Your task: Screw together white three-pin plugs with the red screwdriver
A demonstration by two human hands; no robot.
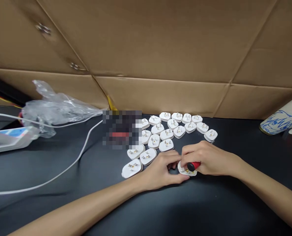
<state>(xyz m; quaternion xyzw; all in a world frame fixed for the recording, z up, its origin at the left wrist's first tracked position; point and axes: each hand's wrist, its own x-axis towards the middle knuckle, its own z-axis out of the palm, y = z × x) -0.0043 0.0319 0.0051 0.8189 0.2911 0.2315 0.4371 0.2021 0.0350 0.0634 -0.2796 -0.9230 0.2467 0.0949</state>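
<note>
On the dark table lies a white plug housing point(191, 173) with its inside facing up and a brass-coloured part showing in it. My left hand point(164, 168) grips its left side between thumb and fingers. In my right hand point(204, 159) is a screwdriver point(194, 166) with a red and black handle; its tip is hidden. The fingers of that hand reach down over the housing. Just beyond both hands, several white plugs point(166, 145) lie with their metal pins pointing up.
Brown cardboard point(160, 42) lines the back of the table. At left are crumpled clear plastic point(59, 105), a white cable point(83, 147) and a white tray-like object point(10, 139). A patterned cup point(281, 119) leans at far right. One patch beside the plugs is pixelated.
</note>
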